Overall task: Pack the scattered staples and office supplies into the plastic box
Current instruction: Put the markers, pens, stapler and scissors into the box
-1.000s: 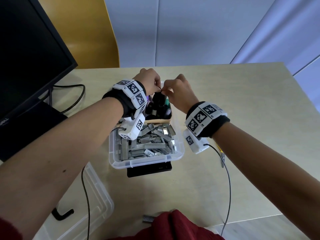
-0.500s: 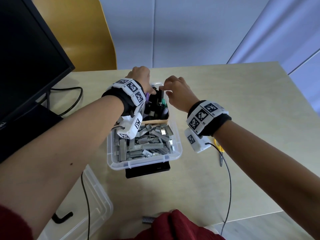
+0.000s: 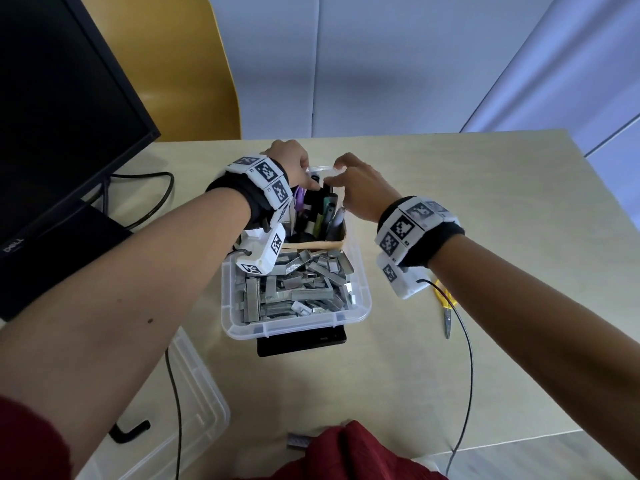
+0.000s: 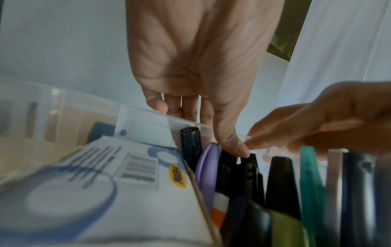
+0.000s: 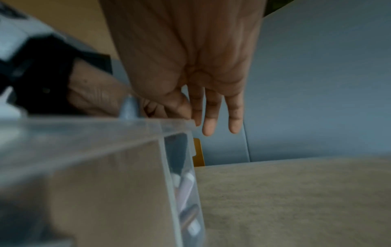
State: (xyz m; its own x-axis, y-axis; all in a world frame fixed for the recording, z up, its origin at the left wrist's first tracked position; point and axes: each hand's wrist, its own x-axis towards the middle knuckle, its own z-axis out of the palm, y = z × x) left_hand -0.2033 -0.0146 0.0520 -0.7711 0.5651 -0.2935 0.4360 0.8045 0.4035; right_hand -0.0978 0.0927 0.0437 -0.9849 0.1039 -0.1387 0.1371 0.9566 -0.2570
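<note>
The clear plastic box (image 3: 294,329) stands mid-table. Its near part is heaped with grey staple strips (image 3: 298,289); behind a cardboard divider (image 3: 322,244) stand markers and pens (image 3: 322,216). My left hand (image 3: 294,164) is at the far end. Its fingers hang behind the far wall while the thumb presses down on a black marker (image 4: 250,167). In the left wrist view that hand (image 4: 211,132) appears beside a printed white packet (image 4: 105,183). My right hand (image 3: 353,181) pinches the rim (image 5: 84,127) at the far right corner, with its (image 5: 194,115) other fingers straight.
A black monitor (image 3: 52,116) fills the left. The clear lid (image 3: 194,403) lies at the near left with a black hex key (image 3: 128,433) beside it. Yellow-handled pliers (image 3: 445,303) lie right of the box, a black slab (image 3: 301,342) lies under it, and a loose staple strip (image 3: 298,441) sits near the front edge.
Both hands have dropped from pinching together above the markers to the box's far rim. The markers now sit lower in their compartment.
</note>
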